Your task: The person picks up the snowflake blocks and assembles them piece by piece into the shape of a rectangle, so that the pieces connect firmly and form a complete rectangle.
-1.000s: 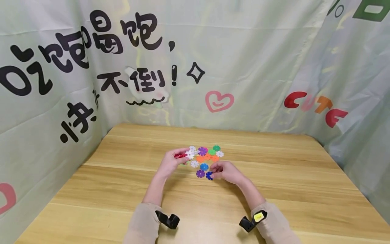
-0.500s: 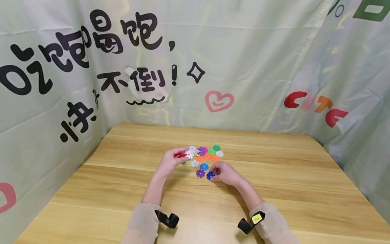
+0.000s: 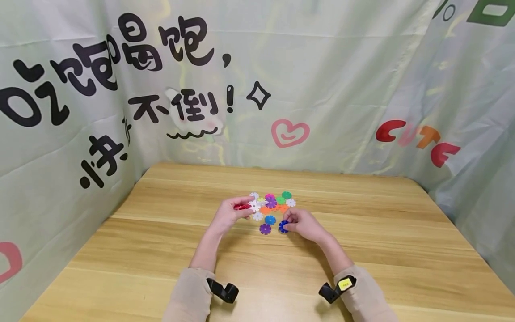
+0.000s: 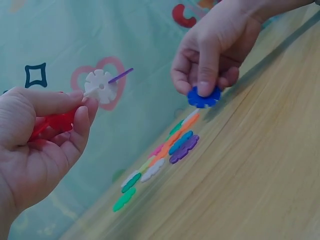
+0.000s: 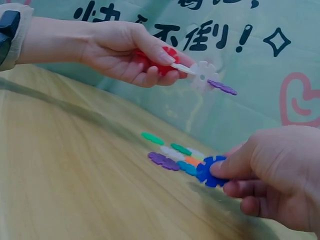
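Head view: left hand (image 3: 229, 215) is raised over the desk (image 3: 161, 250), fingers clamped on a small chain of joined discs (image 3: 246, 206), with the red one in the grip and white ones sticking out to the right. Right hand (image 3: 303, 225) pinches a blue disc (image 3: 283, 226), thumb and forefinger closed on it, low over the desk. Loose discs (image 3: 273, 203) lie flat between and beyond the hands: purple, teal, orange, green, white. A printed cloth (image 3: 322, 80) walls in the desk.

Left wrist view: left hand (image 4: 35, 150), thumb and fingers tight on the red disc (image 4: 57, 121); white disc (image 4: 101, 86) slotted on beyond it, purple disc (image 4: 120, 75) edge-on at the far end. The blue disc (image 4: 203, 97) sits under the right hand's (image 4: 215, 47) fingertips, clear of the desk.

Right wrist view: right hand (image 5: 280, 175) grips the blue disc (image 5: 210, 171) at its edge, just beside the flat pile. The left hand (image 5: 130, 50) holds the chain up, well apart from the blue disc.
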`<action>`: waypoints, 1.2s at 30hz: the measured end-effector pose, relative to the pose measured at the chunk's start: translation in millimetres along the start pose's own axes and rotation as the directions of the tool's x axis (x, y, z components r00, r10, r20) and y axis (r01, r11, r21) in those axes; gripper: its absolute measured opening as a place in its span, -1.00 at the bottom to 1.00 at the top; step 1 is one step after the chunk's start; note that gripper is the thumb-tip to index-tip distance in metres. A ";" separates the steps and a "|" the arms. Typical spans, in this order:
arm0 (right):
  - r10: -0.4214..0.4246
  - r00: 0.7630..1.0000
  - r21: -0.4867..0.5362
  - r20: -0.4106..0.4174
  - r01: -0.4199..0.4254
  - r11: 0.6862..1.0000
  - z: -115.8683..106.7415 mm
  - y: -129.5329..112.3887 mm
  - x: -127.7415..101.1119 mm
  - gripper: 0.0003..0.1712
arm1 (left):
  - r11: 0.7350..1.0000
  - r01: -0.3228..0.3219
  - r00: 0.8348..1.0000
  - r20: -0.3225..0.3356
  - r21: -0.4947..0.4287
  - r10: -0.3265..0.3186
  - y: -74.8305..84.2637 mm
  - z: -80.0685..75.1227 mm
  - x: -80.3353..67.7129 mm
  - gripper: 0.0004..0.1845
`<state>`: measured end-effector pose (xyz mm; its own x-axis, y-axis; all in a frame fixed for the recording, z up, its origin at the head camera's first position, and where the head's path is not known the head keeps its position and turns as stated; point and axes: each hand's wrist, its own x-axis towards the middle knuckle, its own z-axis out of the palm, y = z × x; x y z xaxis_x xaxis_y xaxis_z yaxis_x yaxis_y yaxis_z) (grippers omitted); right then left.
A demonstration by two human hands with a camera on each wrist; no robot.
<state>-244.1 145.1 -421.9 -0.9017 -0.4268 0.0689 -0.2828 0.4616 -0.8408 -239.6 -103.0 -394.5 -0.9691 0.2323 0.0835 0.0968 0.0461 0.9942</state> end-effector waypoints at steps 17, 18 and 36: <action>0.022 0.949 0.269 -0.313 0.067 0.961 -14.1 -18.0 0.5 -0.80 | 0.999 -0.027 0.997 0.070 -0.019 0.029 7.0 7.2 -0.9 -0.58; 0.022 0.946 0.290 -0.323 0.077 0.954 -14.3 -19.0 0.2 -0.80 | 0.999 -0.030 0.997 0.072 -0.017 0.031 7.0 7.5 -1.0 -0.58; -0.034 0.926 0.335 -0.375 0.170 0.927 -13.6 -21.8 -1.6 -0.83 | 0.999 -0.031 0.996 0.080 -0.023 0.033 6.0 11.7 -2.5 -0.60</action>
<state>-240.9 146.3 -396.4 -0.9483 -0.1197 0.2940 -0.3057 0.0947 -0.9474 -233.9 -91.9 -389.6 -0.9442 0.3105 0.1102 0.1214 0.0169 0.9925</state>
